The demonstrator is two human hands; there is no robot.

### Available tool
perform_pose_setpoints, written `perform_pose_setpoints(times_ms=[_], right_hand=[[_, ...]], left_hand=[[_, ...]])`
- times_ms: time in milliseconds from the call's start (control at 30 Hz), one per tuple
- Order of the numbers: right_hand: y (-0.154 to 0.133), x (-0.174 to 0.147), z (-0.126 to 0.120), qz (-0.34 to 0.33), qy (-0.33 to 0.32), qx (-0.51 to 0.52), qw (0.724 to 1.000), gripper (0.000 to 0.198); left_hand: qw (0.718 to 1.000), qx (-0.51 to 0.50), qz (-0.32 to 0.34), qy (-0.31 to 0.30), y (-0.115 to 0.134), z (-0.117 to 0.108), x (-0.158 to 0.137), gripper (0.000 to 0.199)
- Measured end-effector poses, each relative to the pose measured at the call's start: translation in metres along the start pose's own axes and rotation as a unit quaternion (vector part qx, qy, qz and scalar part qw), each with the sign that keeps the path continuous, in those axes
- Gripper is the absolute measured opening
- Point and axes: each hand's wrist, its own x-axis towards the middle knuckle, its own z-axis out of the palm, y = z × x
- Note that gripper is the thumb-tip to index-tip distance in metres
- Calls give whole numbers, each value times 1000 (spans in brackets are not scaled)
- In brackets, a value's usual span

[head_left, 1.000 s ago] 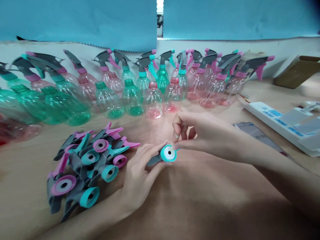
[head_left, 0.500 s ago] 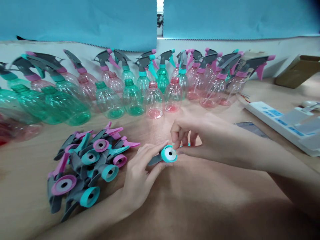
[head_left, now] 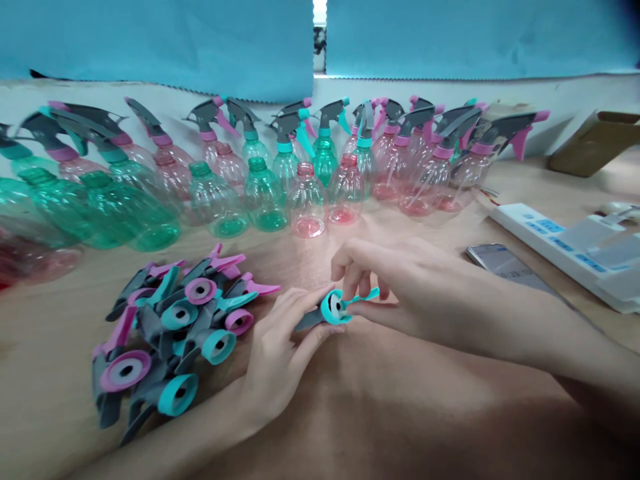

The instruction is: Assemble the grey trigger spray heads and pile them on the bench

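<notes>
My left hand (head_left: 277, 350) is closed around a spray head (head_left: 311, 319), grey with a teal collar, its collar opening turned up toward me. A white disc (head_left: 336, 306) with a dark hole sits inside the collar, with a dark gap along its left side. At the collar's right edge my right hand (head_left: 387, 280) is closed, thumb and curled fingers against the rim and disc. What lies between those fingertips is hidden. The teal trigger (head_left: 371, 294) shows partly behind them. Left of my hands lies a pile of spray heads (head_left: 173, 333) with pink and teal collars.
Uncapped green bottles (head_left: 267, 200) and pink bottles (head_left: 307, 207) stand in front of a row of bottles with spray heads (head_left: 419, 173). On the right lie a phone (head_left: 505, 263) and a white power strip (head_left: 560, 240). A brown box (head_left: 595, 143) is farther back.
My right hand has shifted slightly left and its fingertips reach further over the collar. The dark gap beside the white disc now shows. More of the teal trigger and the phone is visible.
</notes>
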Motion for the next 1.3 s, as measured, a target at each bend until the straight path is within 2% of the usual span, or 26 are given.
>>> perform_pose_setpoints(times_ms=[467,900,1167,1300], right_hand=[[1,1,3,-8,21,63,998,25],[-1,0,0,-7,16,38,999,15],[0,2,0,-23,5,49,999,6],[1,0,-1,-4,8,33,999,16]], left_hand=[[1000,11,6,-3,2,-1,1,35],[1000,24,10,-13,0,0,-1,32],[998,30,43,-16,10,-2,4,11],[998,34,41,-19,8,-1,2,20]])
